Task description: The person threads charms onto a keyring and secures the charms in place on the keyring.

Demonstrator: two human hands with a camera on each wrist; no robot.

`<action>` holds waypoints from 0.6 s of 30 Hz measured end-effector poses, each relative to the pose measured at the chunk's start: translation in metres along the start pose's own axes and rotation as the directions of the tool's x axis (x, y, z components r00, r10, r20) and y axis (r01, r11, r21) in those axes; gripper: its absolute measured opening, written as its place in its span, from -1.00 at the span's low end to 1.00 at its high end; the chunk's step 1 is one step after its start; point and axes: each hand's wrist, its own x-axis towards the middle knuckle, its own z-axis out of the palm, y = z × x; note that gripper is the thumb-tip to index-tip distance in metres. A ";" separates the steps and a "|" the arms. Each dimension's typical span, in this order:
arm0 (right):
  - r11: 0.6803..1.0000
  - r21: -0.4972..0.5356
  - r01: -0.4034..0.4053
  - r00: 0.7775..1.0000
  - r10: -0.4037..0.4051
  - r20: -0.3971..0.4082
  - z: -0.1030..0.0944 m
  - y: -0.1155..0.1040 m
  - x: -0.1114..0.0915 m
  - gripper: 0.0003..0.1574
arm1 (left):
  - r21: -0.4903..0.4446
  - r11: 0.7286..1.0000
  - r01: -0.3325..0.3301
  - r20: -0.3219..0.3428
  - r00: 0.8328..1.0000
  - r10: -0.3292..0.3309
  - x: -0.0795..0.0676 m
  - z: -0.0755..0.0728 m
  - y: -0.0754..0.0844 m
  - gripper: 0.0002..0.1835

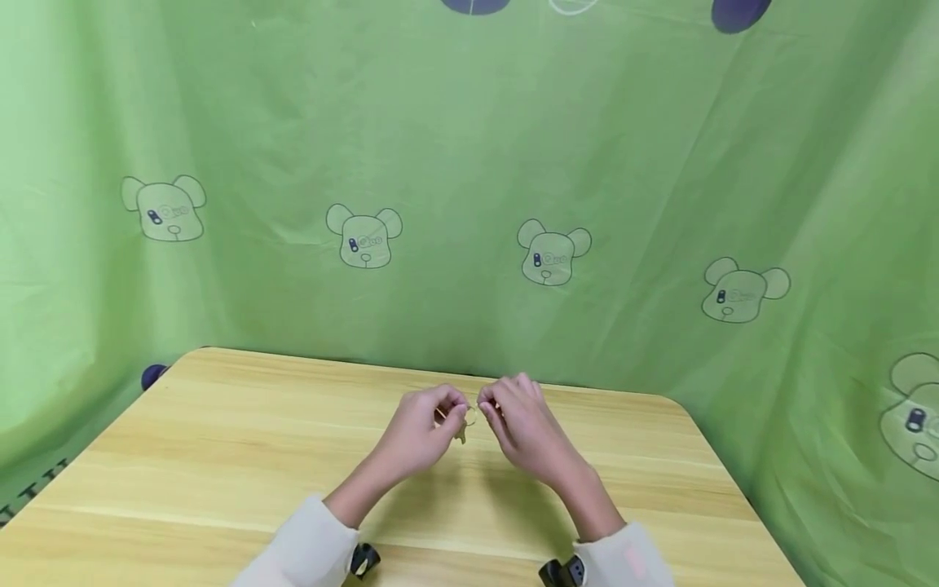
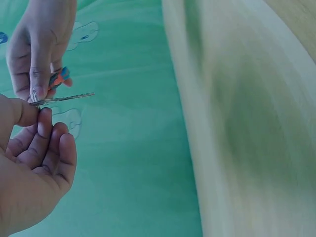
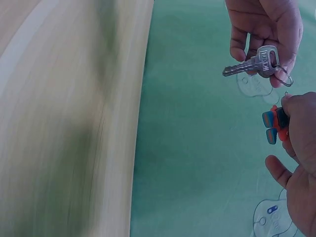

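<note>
Left hand (image 1: 425,428) pinches a metal key (image 3: 253,65) by its bow, blade sticking out, key ring (image 3: 290,78) hanging off it. Right hand (image 1: 524,425) pinches an orange-and-blue trinket (image 3: 275,121), metal tip just beside the ring; can't tell if they touch. Both hands above the table (image 1: 220,448), near the middle of its far edge. Green bear-print curtain (image 1: 440,122) beyond.
</note>
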 end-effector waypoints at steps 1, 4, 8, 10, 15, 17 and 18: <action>1.000 0.004 0.007 1.000 -0.007 -0.007 0.000 -0.002 0.001 -0.86 | 0.006 1.000 -0.007 -0.006 1.000 0.007 -0.001 -0.002 0.001 -0.90; 0.999 0.017 0.035 0.999 -0.034 -0.028 -0.001 -0.009 0.003 -0.87 | 0.018 1.000 -0.023 -0.022 0.999 0.023 -0.005 -0.009 0.006 -0.90; 0.998 0.028 0.063 0.996 -0.062 -0.059 -0.001 -0.017 0.006 -0.85 | 0.052 0.998 -0.038 -0.040 0.998 0.040 -0.009 -0.017 0.010 -0.90; 0.997 0.032 0.074 0.995 -0.071 -0.076 -0.002 -0.021 0.007 -0.83 | 0.069 0.997 -0.041 -0.050 0.998 0.044 -0.011 -0.020 0.012 -0.89; 0.995 0.036 0.091 0.990 -0.087 -0.110 -0.001 -0.029 0.009 -0.83 | 0.127 0.991 -0.041 -0.074 0.996 0.050 -0.013 -0.026 0.018 -0.90; 0.995 0.036 0.097 0.988 -0.092 -0.122 -0.001 -0.031 0.009 -0.87 | 0.150 0.988 -0.045 -0.082 0.995 0.058 -0.014 -0.028 0.020 -0.90; 0.994 0.035 0.101 0.987 -0.096 -0.128 -0.001 -0.032 0.009 -0.89 | 0.157 0.986 -0.048 -0.084 0.995 0.062 -0.014 -0.029 0.021 -0.90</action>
